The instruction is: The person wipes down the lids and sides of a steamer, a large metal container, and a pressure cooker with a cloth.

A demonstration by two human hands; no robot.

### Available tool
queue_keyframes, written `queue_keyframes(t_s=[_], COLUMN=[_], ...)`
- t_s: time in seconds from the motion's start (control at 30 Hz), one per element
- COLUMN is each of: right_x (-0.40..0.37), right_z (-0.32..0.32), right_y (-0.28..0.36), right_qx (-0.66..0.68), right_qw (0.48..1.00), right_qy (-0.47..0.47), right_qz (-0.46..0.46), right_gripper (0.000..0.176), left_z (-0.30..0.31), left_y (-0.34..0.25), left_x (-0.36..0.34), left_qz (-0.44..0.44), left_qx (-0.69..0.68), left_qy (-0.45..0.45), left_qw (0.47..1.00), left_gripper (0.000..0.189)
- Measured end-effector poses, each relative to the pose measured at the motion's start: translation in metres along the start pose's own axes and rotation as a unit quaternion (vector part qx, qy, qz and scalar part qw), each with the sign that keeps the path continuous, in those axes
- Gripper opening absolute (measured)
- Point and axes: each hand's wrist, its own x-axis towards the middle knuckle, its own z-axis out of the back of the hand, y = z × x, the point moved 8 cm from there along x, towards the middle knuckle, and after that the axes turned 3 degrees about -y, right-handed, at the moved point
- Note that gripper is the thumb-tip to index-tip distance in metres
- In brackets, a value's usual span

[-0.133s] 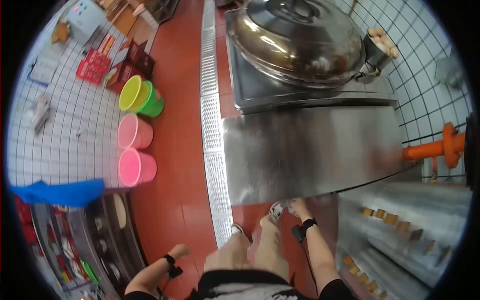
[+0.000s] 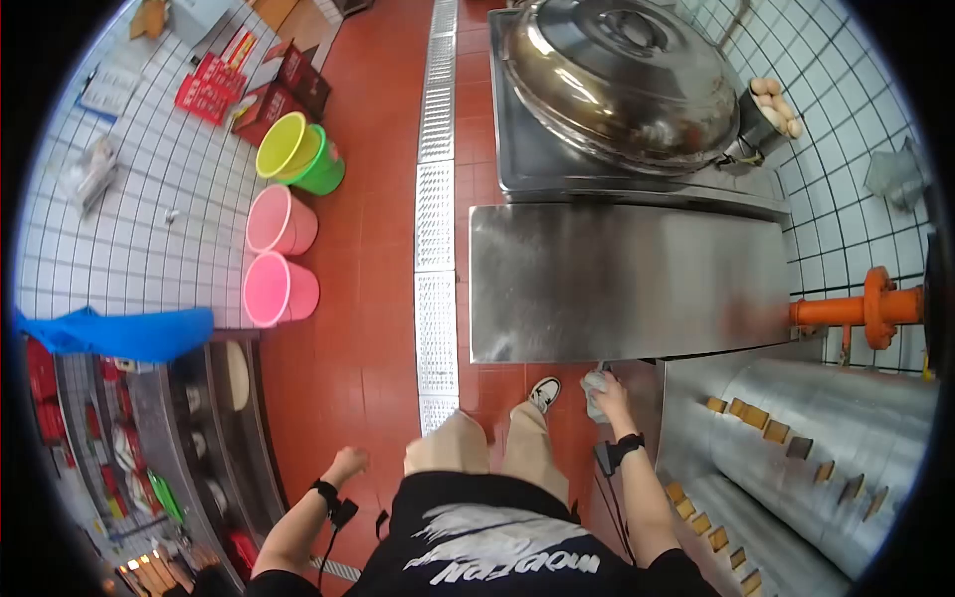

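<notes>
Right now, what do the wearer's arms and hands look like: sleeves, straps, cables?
Left hand and right hand: no gloves visible. Short black sleeves, forearms uncovered. Each wrist has a black strap with a small dark boxy module attached; thin dark cables run from the modules back toward the body. Markings on straps or modules: too small to tell.
</notes>
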Motion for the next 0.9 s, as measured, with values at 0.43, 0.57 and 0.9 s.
queue_keyframes(t_s=[0.43,0.57,0.9], right_x=[-0.053,-0.009,0.026], right_z=[0.152,0.117,0.034], right_y=[0.181,0.238,0.266], right_qx=[0.067,-0.014,-0.217], right_qw=[0.982,0.965,0.943], right_qy=[-0.137,-0.245,-0.247], right_qz=[0.115,0.095,-0.051], right_gripper=[0.053,0.05,0.06], left_z=[0.062,0.165,0.441], left_y=[0.047,0.102,0.095], left_x=[0.068,0.144,0.265], left_qz=[0.202,0.147,-0.002], left_qx=[-0.325,-0.294,-0.296], left_qy=[-0.157,-0.159,-0.262], left_qw=[0.911,0.931,0.919], left_gripper=[0.027,0.029,0.03])
